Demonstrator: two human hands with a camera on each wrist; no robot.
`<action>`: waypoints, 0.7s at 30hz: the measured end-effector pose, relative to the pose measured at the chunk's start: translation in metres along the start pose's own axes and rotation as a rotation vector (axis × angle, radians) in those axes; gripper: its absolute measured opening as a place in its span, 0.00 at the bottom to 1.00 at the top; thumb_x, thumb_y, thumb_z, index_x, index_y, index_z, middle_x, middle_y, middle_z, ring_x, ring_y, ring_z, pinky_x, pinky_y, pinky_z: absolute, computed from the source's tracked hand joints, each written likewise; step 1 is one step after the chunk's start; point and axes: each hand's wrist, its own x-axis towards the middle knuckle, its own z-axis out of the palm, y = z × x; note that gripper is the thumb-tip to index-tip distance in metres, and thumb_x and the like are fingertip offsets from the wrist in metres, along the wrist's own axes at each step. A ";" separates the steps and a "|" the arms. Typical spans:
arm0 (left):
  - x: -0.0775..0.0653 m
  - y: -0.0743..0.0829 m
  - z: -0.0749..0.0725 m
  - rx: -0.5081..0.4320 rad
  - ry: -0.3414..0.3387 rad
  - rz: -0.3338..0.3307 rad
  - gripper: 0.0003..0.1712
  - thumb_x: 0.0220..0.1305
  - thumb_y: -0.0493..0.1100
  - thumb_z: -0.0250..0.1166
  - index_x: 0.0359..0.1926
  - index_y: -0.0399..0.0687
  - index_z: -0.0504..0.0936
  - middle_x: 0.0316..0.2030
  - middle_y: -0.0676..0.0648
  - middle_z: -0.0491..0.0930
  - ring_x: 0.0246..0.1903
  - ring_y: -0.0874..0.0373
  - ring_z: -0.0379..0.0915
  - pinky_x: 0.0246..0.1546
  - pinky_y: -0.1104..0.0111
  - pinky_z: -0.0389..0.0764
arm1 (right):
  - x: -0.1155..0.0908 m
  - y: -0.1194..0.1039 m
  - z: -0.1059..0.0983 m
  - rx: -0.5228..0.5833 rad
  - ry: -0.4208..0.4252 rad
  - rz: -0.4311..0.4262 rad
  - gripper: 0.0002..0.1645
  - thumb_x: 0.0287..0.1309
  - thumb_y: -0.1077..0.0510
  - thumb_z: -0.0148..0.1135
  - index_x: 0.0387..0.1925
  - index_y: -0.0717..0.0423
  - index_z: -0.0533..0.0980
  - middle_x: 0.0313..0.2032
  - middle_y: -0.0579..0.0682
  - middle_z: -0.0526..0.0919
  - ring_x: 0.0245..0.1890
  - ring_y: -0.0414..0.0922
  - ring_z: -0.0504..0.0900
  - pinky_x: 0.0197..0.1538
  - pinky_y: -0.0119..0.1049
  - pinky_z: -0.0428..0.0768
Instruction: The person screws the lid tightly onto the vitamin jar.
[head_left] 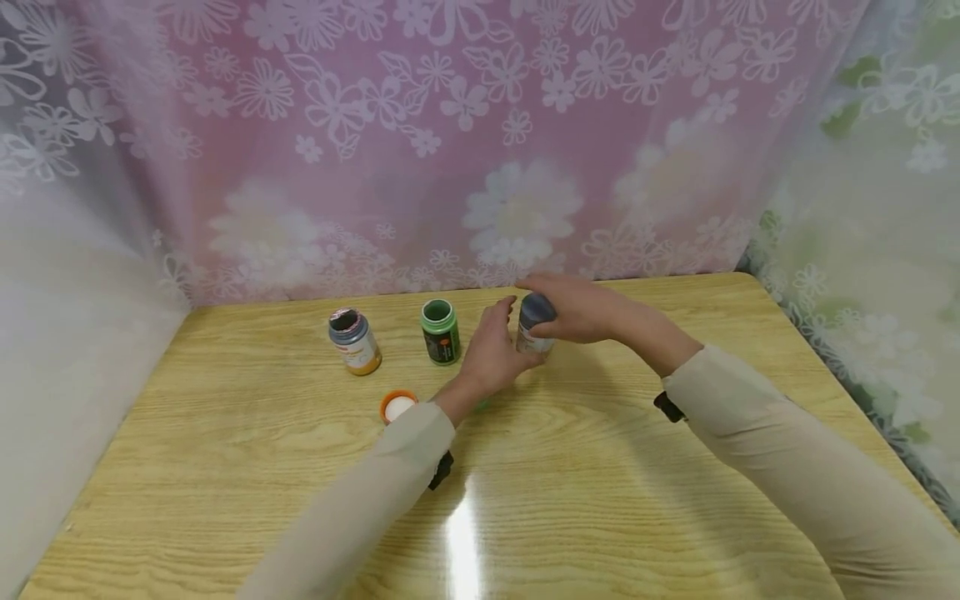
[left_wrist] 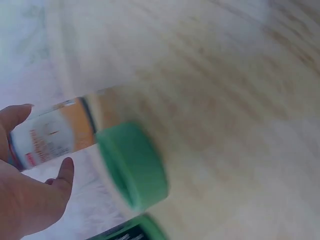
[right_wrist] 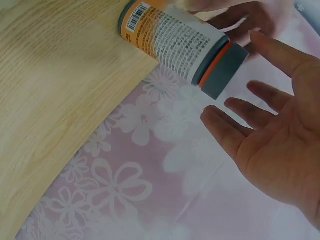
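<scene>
Your right hand [head_left: 581, 310] spreads its fingers by the dark cap [right_wrist: 226, 72] of the far, rightmost jar [right_wrist: 172, 42]; your left hand [head_left: 491, 354] flanks it, fingers parted. That one's capped; leftward, the green jar [head_left: 441, 333] and orange-based jar [head_left: 357, 346] stand uncapped.

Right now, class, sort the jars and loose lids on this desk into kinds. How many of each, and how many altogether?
Open jars: 2 (grey-necked jar, green jar)
Capped jars: 1 (dark-capped jar)
Loose lids: 2 (orange-rimmed lid, green lid)
Total: 5
</scene>
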 end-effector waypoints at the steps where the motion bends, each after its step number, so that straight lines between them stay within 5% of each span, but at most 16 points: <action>1: -0.003 0.003 -0.004 0.007 0.002 0.012 0.50 0.56 0.50 0.71 0.73 0.47 0.53 0.64 0.43 0.61 0.60 0.50 0.63 0.51 0.57 0.73 | -0.001 0.001 -0.001 0.006 0.005 0.002 0.44 0.63 0.53 0.63 0.72 0.60 0.53 0.70 0.62 0.55 0.66 0.59 0.60 0.60 0.55 0.65; 7: -0.017 0.018 -0.039 0.052 0.055 0.106 0.48 0.56 0.48 0.71 0.72 0.47 0.56 0.65 0.43 0.61 0.60 0.49 0.63 0.50 0.57 0.75 | -0.008 -0.001 -0.007 0.001 0.037 0.016 0.43 0.65 0.51 0.60 0.73 0.60 0.51 0.71 0.63 0.52 0.68 0.60 0.56 0.62 0.57 0.62; 15: -0.019 0.010 -0.091 0.354 0.210 0.205 0.45 0.55 0.58 0.69 0.69 0.49 0.62 0.63 0.43 0.64 0.59 0.46 0.65 0.52 0.53 0.72 | -0.013 -0.016 -0.001 -0.092 0.098 -0.017 0.40 0.63 0.49 0.61 0.71 0.57 0.58 0.71 0.62 0.51 0.68 0.62 0.54 0.62 0.58 0.62; 21: -0.022 -0.016 -0.114 0.270 0.205 0.111 0.50 0.53 0.62 0.70 0.71 0.52 0.59 0.66 0.44 0.60 0.63 0.46 0.59 0.56 0.50 0.68 | -0.018 -0.031 0.010 -0.089 0.121 -0.073 0.37 0.65 0.49 0.59 0.70 0.55 0.60 0.72 0.60 0.51 0.69 0.59 0.52 0.62 0.55 0.64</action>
